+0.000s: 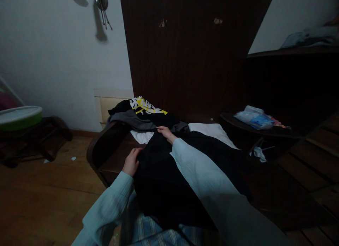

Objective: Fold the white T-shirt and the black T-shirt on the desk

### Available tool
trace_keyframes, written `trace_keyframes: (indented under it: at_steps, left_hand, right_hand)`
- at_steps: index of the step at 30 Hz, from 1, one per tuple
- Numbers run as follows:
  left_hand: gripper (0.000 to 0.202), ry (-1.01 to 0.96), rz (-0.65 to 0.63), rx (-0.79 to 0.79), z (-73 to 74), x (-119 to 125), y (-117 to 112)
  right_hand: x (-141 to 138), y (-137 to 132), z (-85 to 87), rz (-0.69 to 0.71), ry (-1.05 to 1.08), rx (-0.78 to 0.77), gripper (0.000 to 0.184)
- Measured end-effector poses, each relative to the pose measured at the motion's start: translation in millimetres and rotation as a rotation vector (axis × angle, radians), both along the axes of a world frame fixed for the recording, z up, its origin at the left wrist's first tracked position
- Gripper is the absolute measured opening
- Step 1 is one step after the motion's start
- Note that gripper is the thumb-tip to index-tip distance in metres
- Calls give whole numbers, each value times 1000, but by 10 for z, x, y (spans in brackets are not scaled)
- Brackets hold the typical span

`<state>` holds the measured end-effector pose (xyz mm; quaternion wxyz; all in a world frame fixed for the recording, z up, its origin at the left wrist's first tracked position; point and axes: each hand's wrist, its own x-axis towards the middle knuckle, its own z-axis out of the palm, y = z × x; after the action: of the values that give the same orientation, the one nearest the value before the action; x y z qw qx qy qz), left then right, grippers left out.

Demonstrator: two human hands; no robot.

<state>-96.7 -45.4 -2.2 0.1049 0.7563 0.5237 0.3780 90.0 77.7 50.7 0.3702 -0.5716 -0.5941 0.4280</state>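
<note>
Looking down from the head view, we see our left hand (131, 162) with its grip curled around the left edge of the black garment (164, 182), which lies spread on the dark tabletop (111, 165). Our right hand (165, 133) rests on its far edge, grip flat and open, holding nothing, just beside the pile of clothes (143, 112).

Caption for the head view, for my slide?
Left hand and right hand rest on a black garment beside piled clothes.
</note>
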Motion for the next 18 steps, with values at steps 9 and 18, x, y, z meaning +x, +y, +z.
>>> trace_keyframes:
  at_steps: [9, 18]
  left_hand:
    - [26, 96, -20, -127, 31, 29, 36]
    - [35, 170, 11, -101, 75, 47, -16]
  right_hand:
    - [12, -277, -85, 139, -388, -98, 21]
    - [270, -644, -125, 151, -416, -93, 20]
